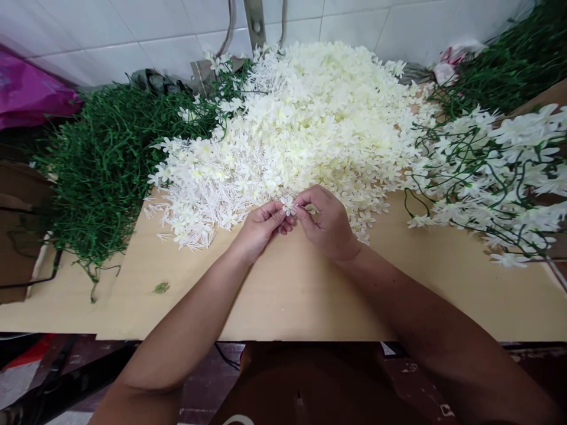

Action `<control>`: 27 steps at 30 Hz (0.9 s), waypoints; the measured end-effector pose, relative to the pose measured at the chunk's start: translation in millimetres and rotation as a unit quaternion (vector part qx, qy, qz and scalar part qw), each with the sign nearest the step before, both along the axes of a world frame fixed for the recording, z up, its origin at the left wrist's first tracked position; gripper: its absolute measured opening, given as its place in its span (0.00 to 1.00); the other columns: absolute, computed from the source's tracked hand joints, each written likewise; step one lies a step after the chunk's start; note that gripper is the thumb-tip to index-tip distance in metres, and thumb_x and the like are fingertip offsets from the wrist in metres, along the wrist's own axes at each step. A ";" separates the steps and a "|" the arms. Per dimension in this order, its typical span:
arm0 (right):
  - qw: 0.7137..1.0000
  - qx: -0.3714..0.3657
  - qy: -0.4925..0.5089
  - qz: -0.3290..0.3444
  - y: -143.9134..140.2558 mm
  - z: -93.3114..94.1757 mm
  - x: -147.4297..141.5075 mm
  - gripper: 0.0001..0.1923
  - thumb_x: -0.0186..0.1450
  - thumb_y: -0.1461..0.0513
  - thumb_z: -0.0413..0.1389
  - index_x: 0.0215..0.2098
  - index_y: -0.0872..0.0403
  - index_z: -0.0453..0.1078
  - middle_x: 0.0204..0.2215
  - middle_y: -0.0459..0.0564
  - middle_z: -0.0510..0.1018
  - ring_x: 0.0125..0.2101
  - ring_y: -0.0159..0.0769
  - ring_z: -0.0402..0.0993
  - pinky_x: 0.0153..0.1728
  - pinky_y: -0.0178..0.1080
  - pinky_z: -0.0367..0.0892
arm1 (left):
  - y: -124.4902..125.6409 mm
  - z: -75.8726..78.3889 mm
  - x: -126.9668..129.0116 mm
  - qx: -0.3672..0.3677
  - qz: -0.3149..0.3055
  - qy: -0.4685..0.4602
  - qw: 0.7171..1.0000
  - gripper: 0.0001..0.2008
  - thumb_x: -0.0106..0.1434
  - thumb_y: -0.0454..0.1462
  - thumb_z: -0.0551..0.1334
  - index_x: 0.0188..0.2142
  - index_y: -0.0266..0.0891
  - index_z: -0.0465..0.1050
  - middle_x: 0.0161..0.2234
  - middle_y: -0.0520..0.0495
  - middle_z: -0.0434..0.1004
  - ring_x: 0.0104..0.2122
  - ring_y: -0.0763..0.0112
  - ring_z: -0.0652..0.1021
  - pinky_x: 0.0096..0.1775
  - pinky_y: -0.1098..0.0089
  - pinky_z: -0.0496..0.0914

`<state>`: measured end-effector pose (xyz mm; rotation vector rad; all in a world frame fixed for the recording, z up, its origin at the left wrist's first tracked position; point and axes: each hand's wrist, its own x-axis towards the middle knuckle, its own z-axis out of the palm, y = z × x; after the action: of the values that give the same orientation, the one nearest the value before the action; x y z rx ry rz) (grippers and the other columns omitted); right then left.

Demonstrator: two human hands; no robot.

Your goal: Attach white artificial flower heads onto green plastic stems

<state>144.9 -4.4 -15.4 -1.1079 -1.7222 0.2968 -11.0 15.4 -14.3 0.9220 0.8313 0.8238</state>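
A small white artificial flower is held between my two hands, just in front of the big pile. My left hand is closed, its thumb and fingers pinching the flower from the left. From the other side, my right hand pinches the flower's edge between thumb and forefinger; any small part inside that pinch is too fine to make out. Right behind my hands spreads a heap of loose white artificial flowers. Thin white stamen sticks lie mixed in at the heap's left front.
Green plastic stems are piled at left, with more green stems at back right. Assembled white flower sprays lie at right. A small green scrap rests on the tan tabletop. A purple bag stands far left.
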 end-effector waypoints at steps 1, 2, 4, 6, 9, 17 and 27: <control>1.000 0.004 -0.003 0.001 0.0 -0.1 0.0 0.05 0.64 0.66 0.52 0.30 0.51 0.64 0.27 0.49 0.72 0.31 0.37 0.70 0.34 0.40 0.66 | 0.0 -0.2 0.0 0.003 -0.003 0.002 1.000 0.18 0.48 0.46 0.74 0.28 0.35 0.73 0.24 0.51 0.76 0.23 0.79 0.73 0.28 0.75 0.66; 1.000 0.009 -0.007 0.001 0.2 -0.3 0.1 0.05 0.64 0.66 0.52 0.30 0.52 0.64 0.27 0.49 0.72 0.31 0.38 0.70 0.35 0.40 0.66 | 0.0 -0.5 0.0 0.007 -0.006 0.003 1.000 0.18 0.48 0.46 0.74 0.28 0.35 0.73 0.24 0.51 0.76 0.23 0.79 0.73 0.28 0.75 0.66; 1.000 0.027 -0.016 -0.001 0.7 -1.0 0.1 0.06 0.64 0.66 0.51 0.30 0.52 0.64 0.27 0.50 0.73 0.32 0.39 0.70 0.35 0.40 0.67 | 0.1 -1.1 -0.2 0.014 -0.012 0.007 1.000 0.18 0.49 0.46 0.73 0.28 0.34 0.73 0.24 0.51 0.76 0.24 0.78 0.73 0.29 0.75 0.66; 0.999 0.044 -0.025 -0.005 1.2 -1.7 0.0 0.06 0.64 0.67 0.51 0.30 0.51 0.64 0.28 0.50 0.73 0.33 0.39 0.70 0.36 0.41 0.68 | 0.4 -1.7 -0.5 0.018 -0.016 0.012 1.000 0.18 0.49 0.46 0.73 0.28 0.34 0.74 0.24 0.51 0.76 0.24 0.78 0.73 0.28 0.76 0.66; 0.999 0.041 -0.030 -0.011 1.5 -2.2 -0.1 0.06 0.64 0.66 0.51 0.29 0.51 0.65 0.30 0.50 0.74 0.34 0.40 0.70 0.38 0.43 0.68 | 0.8 -2.2 -0.6 0.021 -0.015 0.021 0.999 0.19 0.47 0.47 0.74 0.28 0.34 0.74 0.24 0.51 0.76 0.24 0.78 0.73 0.28 0.76 0.66; 1.000 0.008 -0.013 0.005 1.9 -1.3 3.0 0.04 0.62 0.66 0.53 0.30 0.52 0.67 0.32 0.51 0.75 0.37 0.40 0.72 0.39 0.43 0.69 | 0.4 -0.3 0.7 0.053 -0.026 0.065 0.996 0.17 0.51 0.46 0.71 0.27 0.34 0.73 0.23 0.50 0.74 0.24 0.77 0.73 0.27 0.75 0.67; 0.999 0.004 -0.040 0.009 4.2 -4.6 3.3 0.06 0.63 0.65 0.53 0.29 0.51 0.67 0.31 0.51 0.75 0.37 0.42 0.71 0.40 0.44 0.67 | 0.7 -0.9 0.5 0.124 0.009 0.135 0.983 0.16 0.51 0.45 0.71 0.25 0.36 0.71 0.20 0.53 0.70 0.20 0.79 0.69 0.24 0.76 0.64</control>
<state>148.2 -0.3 -20.0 -1.1116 -1.8028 0.2588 -10.5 16.1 -15.2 1.2682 0.9875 0.8402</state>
